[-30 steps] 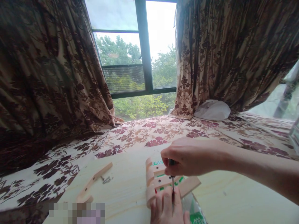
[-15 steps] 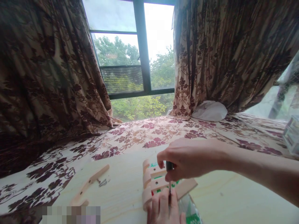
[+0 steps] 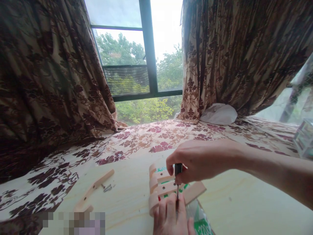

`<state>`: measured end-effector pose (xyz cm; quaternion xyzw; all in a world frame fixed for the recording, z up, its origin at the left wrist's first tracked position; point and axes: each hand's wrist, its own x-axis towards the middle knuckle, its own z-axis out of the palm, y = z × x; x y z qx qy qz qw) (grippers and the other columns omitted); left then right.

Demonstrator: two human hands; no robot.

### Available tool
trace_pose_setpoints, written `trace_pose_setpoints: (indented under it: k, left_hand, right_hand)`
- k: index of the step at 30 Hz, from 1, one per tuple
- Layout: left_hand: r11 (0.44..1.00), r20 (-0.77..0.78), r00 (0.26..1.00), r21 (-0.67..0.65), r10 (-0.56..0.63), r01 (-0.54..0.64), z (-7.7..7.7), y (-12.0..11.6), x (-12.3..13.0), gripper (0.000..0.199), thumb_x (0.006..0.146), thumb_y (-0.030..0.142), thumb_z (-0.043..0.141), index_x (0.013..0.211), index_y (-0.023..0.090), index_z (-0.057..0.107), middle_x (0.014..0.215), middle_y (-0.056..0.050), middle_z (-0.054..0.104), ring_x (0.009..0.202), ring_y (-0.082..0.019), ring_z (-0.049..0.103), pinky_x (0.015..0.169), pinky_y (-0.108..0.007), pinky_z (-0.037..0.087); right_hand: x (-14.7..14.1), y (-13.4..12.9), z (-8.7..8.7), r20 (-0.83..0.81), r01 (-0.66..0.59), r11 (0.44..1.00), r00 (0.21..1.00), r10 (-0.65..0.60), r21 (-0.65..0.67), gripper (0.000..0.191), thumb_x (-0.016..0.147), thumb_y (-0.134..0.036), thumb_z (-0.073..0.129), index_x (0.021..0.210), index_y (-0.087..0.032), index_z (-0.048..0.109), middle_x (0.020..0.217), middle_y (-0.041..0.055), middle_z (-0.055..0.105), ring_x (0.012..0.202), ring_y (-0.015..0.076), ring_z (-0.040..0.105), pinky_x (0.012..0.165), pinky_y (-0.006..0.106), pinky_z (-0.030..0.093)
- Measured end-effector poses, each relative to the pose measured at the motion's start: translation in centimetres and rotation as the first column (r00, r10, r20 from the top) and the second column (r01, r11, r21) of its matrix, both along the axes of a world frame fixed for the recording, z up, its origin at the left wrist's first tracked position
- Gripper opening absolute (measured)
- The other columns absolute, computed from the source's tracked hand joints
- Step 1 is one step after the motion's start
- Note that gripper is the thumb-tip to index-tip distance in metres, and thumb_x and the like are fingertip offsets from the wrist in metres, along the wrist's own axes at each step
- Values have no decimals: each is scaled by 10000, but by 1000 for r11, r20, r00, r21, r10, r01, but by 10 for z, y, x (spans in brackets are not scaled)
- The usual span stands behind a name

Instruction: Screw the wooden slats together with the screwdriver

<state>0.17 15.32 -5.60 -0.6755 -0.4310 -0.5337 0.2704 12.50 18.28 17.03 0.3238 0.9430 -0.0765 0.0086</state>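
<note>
My right hand (image 3: 193,161) grips the black handle of a screwdriver (image 3: 178,168). It stands almost upright, its thin shaft pointing down between the fingers of my left hand (image 3: 171,212). Those fingers are bent over the near part of a pale wooden frame (image 3: 153,184), pressing around the shaft's lower end. The frame has curved end pieces and crosswise slats with dark screw holes. My left hand covers the screwdriver tip and the nearest slat. A flat wooden strip (image 3: 195,192) extends right from the frame. Under the frame lies a clear plastic bag with green print (image 3: 202,225).
On the pale wooden board (image 3: 129,195), a curved wooden piece with holes (image 3: 94,187) lies left, beside several small screws (image 3: 107,188). Beyond are a floral cloth (image 3: 137,138), a white bag (image 3: 220,114), curtains and a window. A clear box (image 3: 304,138) stands far right.
The view has tilted slightly downward. My right hand has turned a little around the screwdriver handle, showing more of it. My left hand stays on the wooden frame.
</note>
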Motion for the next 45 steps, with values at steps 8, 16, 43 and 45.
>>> trace_pose_setpoints:
  k: [8, 16, 43, 45]
  left_hand:
    - [995, -322, 946, -99, -48, 16, 4, -6, -19, 348, 836, 328, 384, 1035, 149, 608, 979, -67, 576, 858, -218, 460, 752, -331, 356]
    - [999, -109, 994, -41, -7, 3, 0, -3, -6, 400, 868, 294, 258, 912, 166, 634, 867, -67, 596, 807, -224, 456, 747, -370, 355]
    - [995, -257, 967, -99, 0, -26, 0, -4, -18, 331, 816, 224, 350, 1014, 179, 611, 952, -41, 593, 842, -210, 462, 739, -341, 352]
    - [994, -274, 962, -103, -8, -21, 2, -5, -19, 335, 807, 214, 357, 1023, 173, 610, 966, -47, 593, 848, -213, 462, 744, -339, 355]
  right_hand:
    - [1, 1, -4, 28, 15, 1000, 1000, -15, -11, 186, 780, -227, 506, 818, -162, 676, 671, 1, 630, 545, 80, 476, 483, 187, 309]
    - [0, 0, 4, 124, -21, 1000, 992, 19, 18, 274, 700, -189, 541, 931, -212, 685, 809, 25, 681, 664, 128, 546, 533, 210, 335]
    - [-7, -5, 2, 105, -28, 989, 994, 13, 144, 284, 679, -201, 537, 933, -186, 662, 731, 35, 655, 576, 122, 462, 485, 221, 287]
    - [-8, -5, 1, 99, -24, 990, 995, 10, 138, 247, 684, -181, 526, 888, -180, 665, 728, 38, 650, 589, 123, 474, 493, 220, 288]
